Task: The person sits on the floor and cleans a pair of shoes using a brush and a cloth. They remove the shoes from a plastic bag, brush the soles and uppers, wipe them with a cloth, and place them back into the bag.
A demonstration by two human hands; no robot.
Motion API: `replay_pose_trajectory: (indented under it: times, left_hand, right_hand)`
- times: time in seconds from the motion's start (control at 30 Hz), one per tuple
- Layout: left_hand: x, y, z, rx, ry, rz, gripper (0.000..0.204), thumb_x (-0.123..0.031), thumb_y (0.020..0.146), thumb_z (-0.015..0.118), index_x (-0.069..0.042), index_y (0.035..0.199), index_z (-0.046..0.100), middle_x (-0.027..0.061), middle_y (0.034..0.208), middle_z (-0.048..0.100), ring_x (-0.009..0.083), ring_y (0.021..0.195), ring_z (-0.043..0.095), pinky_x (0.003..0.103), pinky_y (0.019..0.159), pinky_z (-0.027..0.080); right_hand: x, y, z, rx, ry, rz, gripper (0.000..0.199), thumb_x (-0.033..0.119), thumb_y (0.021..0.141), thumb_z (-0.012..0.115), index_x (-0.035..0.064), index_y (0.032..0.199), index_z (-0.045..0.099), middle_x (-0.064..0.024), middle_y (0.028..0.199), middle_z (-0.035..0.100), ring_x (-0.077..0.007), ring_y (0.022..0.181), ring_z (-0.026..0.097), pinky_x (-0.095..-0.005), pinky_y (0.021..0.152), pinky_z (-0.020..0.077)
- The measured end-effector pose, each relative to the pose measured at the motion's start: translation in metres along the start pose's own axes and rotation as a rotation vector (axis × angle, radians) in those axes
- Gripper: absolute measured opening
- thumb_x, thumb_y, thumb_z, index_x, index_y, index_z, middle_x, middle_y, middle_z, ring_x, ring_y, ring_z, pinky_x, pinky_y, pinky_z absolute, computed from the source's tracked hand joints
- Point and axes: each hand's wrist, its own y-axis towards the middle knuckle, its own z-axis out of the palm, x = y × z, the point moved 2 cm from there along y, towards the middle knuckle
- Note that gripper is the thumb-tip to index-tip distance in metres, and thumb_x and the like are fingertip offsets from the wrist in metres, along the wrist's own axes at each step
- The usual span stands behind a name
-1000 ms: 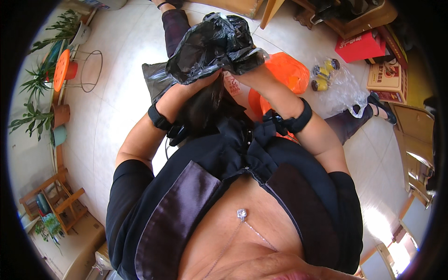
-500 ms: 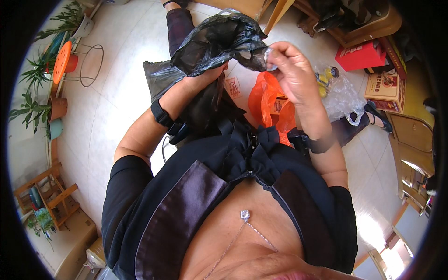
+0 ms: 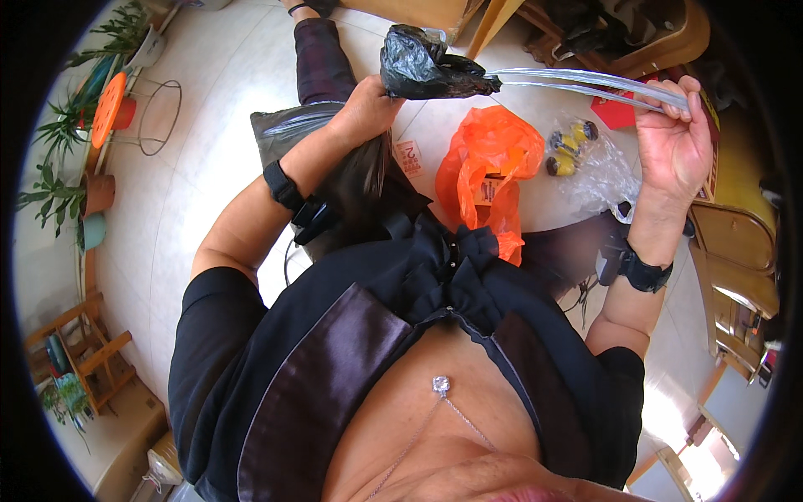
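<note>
Hands apart, we see our left hand closed around the gathered neck of a black bag, which bunches up just above the knuckles. From that bundle a clear bag, pulled into a long strip, runs across to our right hand, whose fingers curl shut over its far end near the palm's top. The strip hangs taut between the two hands, which are well apart.

Below the strip, between the hands, an orange bag lies crumpled on the floor. Just left of our right hand sits another clear bag with small yellow and dark round things inside; we cannot tell what they are. Under our left forearm a second black bag lies spread out, and a small white slip rests beside it, below the left hand. Each wrist wears a black band; the one on the left is plain, the one on the right thicker
</note>
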Motion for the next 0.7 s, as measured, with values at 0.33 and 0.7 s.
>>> replay_pose_trajectory:
  times: [0.33,0.7]
  left_hand:
    - [-0.08,-0.017,-0.096,0.257,1.004,-0.146,0.03,-0.028,0.093,0.064,-0.002,0.105,0.073,0.0165,0.101,0.069,0.0297,0.098,0.066,0.035,0.09,0.051]
    - [-0.176,-0.034,-0.178,0.357,0.185,0.278,0.016,-0.011,0.098,0.053,-0.001,0.099,0.065,0.0061,0.089,0.063,0.0169,0.086,0.059,0.027,0.076,0.047]
  right_hand:
    - [-0.026,0.006,-0.032,-0.016,0.074,0.096,0.014,0.006,0.092,0.065,0.0022,0.105,0.063,-0.0053,0.081,0.057,-0.0192,0.085,0.053,-0.0371,0.087,0.0443]
    - [-0.126,0.092,-0.062,0.088,-0.194,0.148,0.018,0.002,0.091,0.065,0.0049,0.109,0.068,-0.0108,0.1,0.066,-0.0218,0.092,0.064,-0.0344,0.082,0.0551]
